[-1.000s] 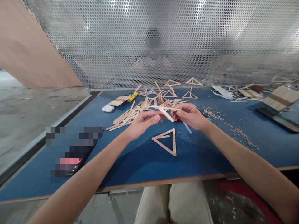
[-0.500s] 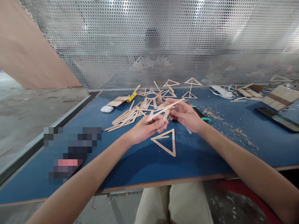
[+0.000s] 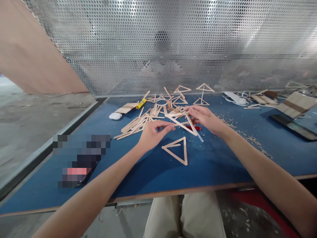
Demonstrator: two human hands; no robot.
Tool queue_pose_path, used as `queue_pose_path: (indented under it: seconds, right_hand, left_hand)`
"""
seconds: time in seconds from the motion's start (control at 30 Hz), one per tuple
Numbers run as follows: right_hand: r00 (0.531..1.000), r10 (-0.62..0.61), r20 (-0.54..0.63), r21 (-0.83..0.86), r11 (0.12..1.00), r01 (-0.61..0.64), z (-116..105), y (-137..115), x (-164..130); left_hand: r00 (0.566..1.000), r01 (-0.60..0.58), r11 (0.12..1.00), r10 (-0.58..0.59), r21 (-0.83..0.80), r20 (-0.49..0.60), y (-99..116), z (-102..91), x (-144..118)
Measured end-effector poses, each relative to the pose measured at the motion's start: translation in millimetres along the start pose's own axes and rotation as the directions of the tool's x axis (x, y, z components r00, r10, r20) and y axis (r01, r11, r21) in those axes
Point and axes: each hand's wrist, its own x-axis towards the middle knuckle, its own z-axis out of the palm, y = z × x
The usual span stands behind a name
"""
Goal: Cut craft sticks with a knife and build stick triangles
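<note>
Both hands pinch a frame of thin wooden sticks just above the blue desk: the left hand grips one corner, the right hand the far end. It looks light, stiff and easily snapped at its joints, best held near the corners. A finished triangle lies just below.

perforated metal screen at back w/ finished stick triangles just below it; white earbud case & yellow glue tube nearer, left; wood shavings right.
</note>
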Motion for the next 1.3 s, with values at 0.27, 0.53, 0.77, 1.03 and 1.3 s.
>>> queue_pose_path:
  seconds: [0.27, 0.53, 0.77, 1.03, 1.3]
  right_hand:
    - [0.975, 0.157, 0.155, 0.255, 0.948, -0.193, 2, 8, -11]
    - [0.974, 0.117, 0.195, 0.154, 0.977, -0.148, 2, 11, -19]
    - [0.977, 0.111, 0.182, 0.137, 0.981, -0.137, 5, 14, -18]
    - [0.967, 0.182, 0.178, 0.185, 0.959, -0.215, 5, 16, -17]
    - [0.978, 0.124, 0.169, 0.241, 0.957, -0.163, 3, 20, -16]
  left_hand:
    - [0.995, -0.003, 1.000, 0.001, 0.026, 0.095, -8, -4.5, 1]
    - [0.961, -0.116, 0.990, 0.093, 0.077, 0.259, -14, -6.7, 0]
    - [0.948, -0.128, 0.987, 0.094, 0.093, 0.303, -10, -5.2, 0]
    - [0.958, -0.127, 0.987, 0.096, 0.099, 0.271, -10, -4.5, 0]
    - [0.874, -0.212, 0.958, 0.097, 0.194, 0.477, -14, -12.8, 2]
